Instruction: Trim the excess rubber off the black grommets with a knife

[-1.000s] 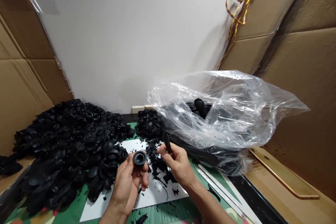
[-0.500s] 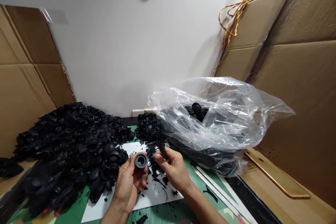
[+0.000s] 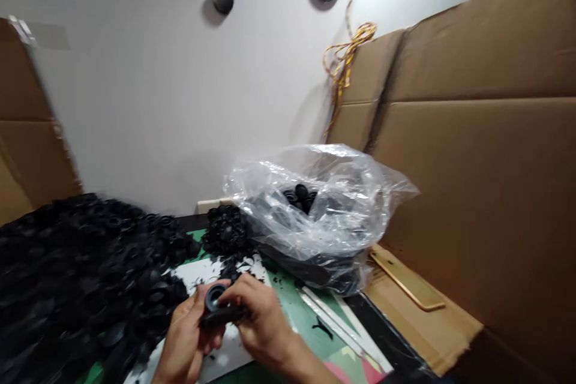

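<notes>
My left hand (image 3: 186,330) is closed on a round black rubber part (image 3: 216,296), its ringed opening facing up toward the camera. Close against it on the right, my right hand (image 3: 261,312) grips a dark tool (image 3: 225,314), which lies across the near side of the part. The tool's shape is blurred. Both hands are above a white sheet (image 3: 229,355) strewn with black scraps.
A large heap of black rubber parts (image 3: 90,264) covers the left side. Behind the hands are a small scrap pile (image 3: 227,229) and a clear plastic bag (image 3: 346,210) holding black parts. White strips (image 3: 342,327), a gold phone (image 3: 407,282) and cardboard (image 3: 472,162) are at the right.
The view has swung to the right. My right hand has come up against the black part in my left hand, and the dark tool now lies across it.
</notes>
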A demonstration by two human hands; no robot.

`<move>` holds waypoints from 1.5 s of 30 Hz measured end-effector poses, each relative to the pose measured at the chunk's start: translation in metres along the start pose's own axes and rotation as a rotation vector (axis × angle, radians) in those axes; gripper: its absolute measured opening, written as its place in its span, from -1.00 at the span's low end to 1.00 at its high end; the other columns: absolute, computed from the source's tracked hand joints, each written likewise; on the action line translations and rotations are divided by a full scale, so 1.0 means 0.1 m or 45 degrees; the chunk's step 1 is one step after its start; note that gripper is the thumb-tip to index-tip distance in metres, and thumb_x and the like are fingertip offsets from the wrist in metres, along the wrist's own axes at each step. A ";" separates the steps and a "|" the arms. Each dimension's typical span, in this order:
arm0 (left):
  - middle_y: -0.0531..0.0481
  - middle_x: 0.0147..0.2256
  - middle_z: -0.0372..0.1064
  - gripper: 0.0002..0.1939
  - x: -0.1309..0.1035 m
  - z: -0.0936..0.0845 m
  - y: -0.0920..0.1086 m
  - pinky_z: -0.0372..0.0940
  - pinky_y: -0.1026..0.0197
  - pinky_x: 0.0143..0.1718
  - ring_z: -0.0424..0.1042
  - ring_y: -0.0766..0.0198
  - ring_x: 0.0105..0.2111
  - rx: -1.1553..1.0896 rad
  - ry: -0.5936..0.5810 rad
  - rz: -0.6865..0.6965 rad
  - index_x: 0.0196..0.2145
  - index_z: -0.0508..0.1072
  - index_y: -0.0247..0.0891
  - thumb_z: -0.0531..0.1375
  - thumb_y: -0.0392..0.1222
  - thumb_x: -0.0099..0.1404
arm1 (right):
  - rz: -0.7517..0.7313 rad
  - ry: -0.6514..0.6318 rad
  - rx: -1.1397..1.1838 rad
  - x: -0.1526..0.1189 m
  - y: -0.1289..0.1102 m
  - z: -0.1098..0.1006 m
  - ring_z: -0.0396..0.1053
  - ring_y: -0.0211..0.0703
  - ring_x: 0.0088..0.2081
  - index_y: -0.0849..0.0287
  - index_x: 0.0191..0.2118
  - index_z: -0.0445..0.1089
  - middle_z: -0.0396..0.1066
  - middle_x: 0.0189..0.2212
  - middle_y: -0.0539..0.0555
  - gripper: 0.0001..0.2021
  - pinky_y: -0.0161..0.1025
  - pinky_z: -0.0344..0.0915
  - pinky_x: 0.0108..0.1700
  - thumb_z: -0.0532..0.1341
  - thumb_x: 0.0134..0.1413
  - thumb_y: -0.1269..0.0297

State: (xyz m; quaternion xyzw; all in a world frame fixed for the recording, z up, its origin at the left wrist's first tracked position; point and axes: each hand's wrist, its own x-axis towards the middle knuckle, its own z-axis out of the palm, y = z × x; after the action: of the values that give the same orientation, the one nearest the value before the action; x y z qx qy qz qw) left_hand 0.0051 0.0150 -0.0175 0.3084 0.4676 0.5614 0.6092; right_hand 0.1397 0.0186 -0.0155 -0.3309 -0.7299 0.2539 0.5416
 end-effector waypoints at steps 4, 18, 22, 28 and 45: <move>-0.04 -0.64 0.40 -0.30 0.03 -0.01 -0.01 -0.13 0.41 -0.79 0.18 0.41 -0.79 0.138 0.030 0.131 -0.15 0.48 -0.38 0.29 0.26 -0.08 | -0.041 0.185 -0.150 0.15 0.01 -0.15 0.29 -0.24 -0.50 0.14 -0.48 0.42 0.35 -0.53 0.00 -0.80 -0.37 0.20 -0.46 0.09 -0.19 0.52; 0.10 -0.66 0.32 -0.40 -0.03 0.04 0.17 -0.05 0.40 -0.74 0.17 0.44 -0.73 -0.032 0.246 0.309 -0.33 0.44 -0.36 0.33 0.22 -0.16 | 0.501 0.779 -0.740 0.93 0.10 -1.32 0.29 -0.08 -0.47 0.23 -0.35 0.48 0.40 -0.53 0.10 -0.78 -0.24 0.11 -0.40 0.14 -0.07 0.25; 0.10 -0.62 0.31 -0.48 -0.02 0.06 0.18 -0.08 0.38 -0.74 0.18 0.44 -0.73 0.083 0.266 0.364 -0.36 0.44 -0.33 0.28 0.20 -0.09 | 0.373 0.642 -0.435 0.60 0.04 -0.98 0.08 -0.26 -0.62 0.25 -0.41 0.43 0.15 -0.68 -0.08 -0.69 -0.31 0.02 -0.53 0.12 0.02 0.08; 0.02 -0.52 0.41 -0.82 -0.06 0.05 0.36 0.16 0.23 -0.52 0.33 0.25 -0.56 0.915 0.257 0.592 -0.44 0.52 -0.22 0.22 -0.08 0.02 | 0.449 0.287 -0.219 0.35 0.07 -0.59 0.10 -0.28 -0.60 0.25 -0.39 0.41 0.16 -0.65 -0.08 -0.66 -0.35 0.02 -0.56 0.08 0.09 0.07; 0.01 -0.26 0.38 -0.79 -0.08 0.09 0.39 0.23 0.20 -0.36 0.33 0.24 -0.44 1.282 -0.014 0.555 -0.31 0.46 -0.18 0.22 -0.26 0.02 | 0.656 -0.253 -0.753 0.25 0.27 -0.78 0.41 -0.03 -0.30 0.14 -0.24 0.46 0.49 -0.34 0.11 -0.81 -0.21 0.19 -0.30 0.23 -0.05 0.37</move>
State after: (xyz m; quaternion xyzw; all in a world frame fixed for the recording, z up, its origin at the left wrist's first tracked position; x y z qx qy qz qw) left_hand -0.0011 0.0155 0.0225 0.6545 0.6005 0.3798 0.2584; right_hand 0.2154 0.0562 0.0022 -0.6185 -0.7133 0.1912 0.2685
